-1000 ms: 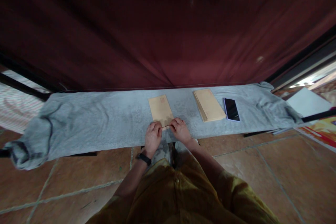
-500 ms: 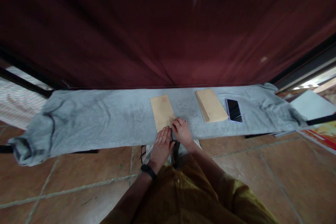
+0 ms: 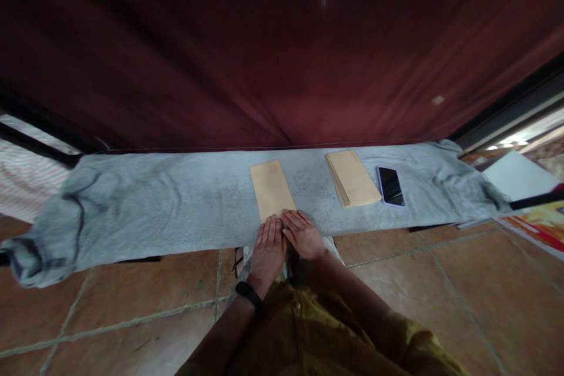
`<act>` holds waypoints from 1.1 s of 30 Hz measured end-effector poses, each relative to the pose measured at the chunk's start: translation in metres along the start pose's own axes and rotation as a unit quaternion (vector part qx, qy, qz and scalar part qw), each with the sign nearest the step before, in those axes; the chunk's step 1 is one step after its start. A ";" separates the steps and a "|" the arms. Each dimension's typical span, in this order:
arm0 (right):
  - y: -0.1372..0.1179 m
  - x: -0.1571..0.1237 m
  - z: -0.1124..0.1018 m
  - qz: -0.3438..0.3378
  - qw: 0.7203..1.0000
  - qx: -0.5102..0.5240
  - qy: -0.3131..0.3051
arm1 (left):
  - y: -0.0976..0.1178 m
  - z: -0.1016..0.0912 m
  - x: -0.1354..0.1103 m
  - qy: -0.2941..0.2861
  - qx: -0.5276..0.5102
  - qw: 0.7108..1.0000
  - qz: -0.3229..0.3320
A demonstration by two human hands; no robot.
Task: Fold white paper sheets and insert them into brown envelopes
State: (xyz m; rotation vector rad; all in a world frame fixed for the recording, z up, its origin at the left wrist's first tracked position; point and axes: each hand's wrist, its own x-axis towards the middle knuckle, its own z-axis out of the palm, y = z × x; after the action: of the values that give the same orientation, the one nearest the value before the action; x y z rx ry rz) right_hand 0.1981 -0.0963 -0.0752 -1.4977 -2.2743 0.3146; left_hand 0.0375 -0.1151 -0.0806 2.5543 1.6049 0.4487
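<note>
A single tan envelope (image 3: 270, 188) lies lengthwise on a grey cloth-covered bench (image 3: 176, 205). My left hand (image 3: 269, 244) and my right hand (image 3: 302, 233) rest side by side at the envelope's near end, fingers stretched flat, fingertips touching its near edge. Neither hand grips anything. A black band is on my left wrist. To the right lies a stack of tan envelopes (image 3: 352, 177), and beside it a dark phone (image 3: 390, 185).
A dark red curtain (image 3: 282, 53) hangs right behind the bench. The grey cloth bunches at the left end (image 3: 39, 247) and right end (image 3: 480, 188). Orange floor tiles (image 3: 110, 305) lie in front. White and coloured sheets (image 3: 529, 200) sit at the far right.
Both hands went from curled fingers at the envelope's near end to flat, outstretched fingers. The left hand moved right, close beside the right hand. The envelope stays put.
</note>
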 end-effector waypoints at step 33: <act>-0.019 0.011 0.021 -0.032 0.998 0.029 0.039 | -0.018 -0.005 -0.009 0.016 0.128 0.991 -0.016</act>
State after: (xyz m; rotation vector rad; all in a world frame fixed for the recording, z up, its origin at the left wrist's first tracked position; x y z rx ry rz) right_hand 0.1693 -0.0938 -0.0839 -1.3804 -2.2280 0.2963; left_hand 0.0166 -0.1159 -0.0818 2.7091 1.8199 0.2981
